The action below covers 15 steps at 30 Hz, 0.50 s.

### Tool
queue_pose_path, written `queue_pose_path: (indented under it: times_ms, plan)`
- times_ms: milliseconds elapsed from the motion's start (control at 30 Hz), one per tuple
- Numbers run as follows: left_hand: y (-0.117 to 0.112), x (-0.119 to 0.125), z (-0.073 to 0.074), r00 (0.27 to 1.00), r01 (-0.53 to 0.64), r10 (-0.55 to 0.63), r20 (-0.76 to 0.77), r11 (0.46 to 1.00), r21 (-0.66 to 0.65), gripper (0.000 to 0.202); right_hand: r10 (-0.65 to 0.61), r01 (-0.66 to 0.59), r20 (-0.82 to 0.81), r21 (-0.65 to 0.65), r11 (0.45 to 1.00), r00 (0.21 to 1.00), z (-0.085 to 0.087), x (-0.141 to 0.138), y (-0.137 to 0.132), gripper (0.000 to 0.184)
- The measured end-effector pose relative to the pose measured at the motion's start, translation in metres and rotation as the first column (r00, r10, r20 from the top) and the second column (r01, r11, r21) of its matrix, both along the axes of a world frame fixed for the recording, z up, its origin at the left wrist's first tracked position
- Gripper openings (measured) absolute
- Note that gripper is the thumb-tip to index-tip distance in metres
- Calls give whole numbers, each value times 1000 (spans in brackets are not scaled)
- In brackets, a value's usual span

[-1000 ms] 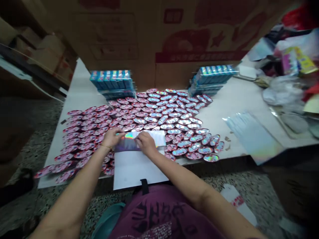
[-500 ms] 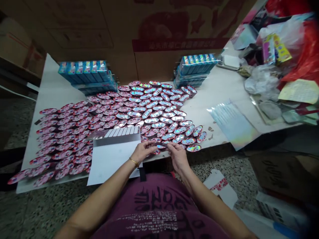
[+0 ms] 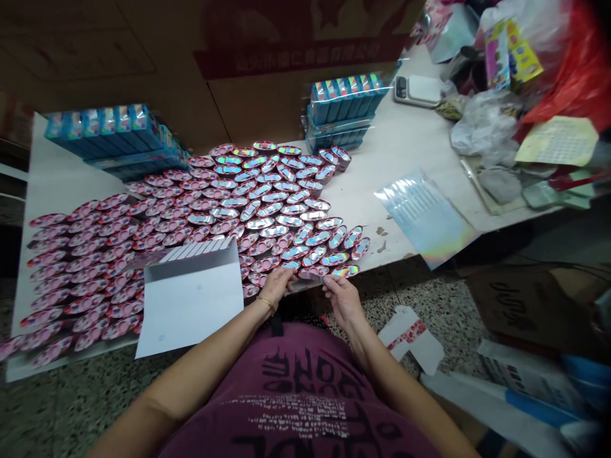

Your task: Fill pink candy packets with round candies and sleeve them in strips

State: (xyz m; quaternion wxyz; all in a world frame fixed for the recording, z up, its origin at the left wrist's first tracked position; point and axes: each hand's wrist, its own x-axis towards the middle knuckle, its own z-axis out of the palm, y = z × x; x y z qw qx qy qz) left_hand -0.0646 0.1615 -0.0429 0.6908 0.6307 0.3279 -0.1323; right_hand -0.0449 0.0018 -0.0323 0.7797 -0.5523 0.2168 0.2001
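I have both hands at the near edge of the tabletop (image 3: 415, 152). My left hand (image 3: 275, 286) and right hand (image 3: 344, 299) pinch one shiny oval sticker (image 3: 312, 272) between curled fingertips, beside the white sheet (image 3: 191, 305).

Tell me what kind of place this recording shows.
Probably a small packing or hand-assembly workshop. A white table is covered with rows of identical shiny oval pieces, stacked blue boxes stand at the back against big cardboard cartons, and a small scale sits nearby.
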Motion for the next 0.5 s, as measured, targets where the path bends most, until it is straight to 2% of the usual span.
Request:
queue_pose_path:
  times_ms: [167,333,433,500]
  plan:
    - [-10,4,-4,992,118,-116,45,992,-48,42,11,-11,-16,5,1000,1000,4,5,-10,23]
    - [-17,5,-1,985,170,-170,18,985,-24,41,65,-65,14,1,998,998,-3,7,-15,22]
    - [-19,6,-6,987,159,-160,29,987,36,34,109,-107,39,-55,993,993,-14,9,-17,23]
    - [-20,7,-12,992,116,-121,29,985,128,30,133,-116,102,-160,980,986,-23,11,-16,22]
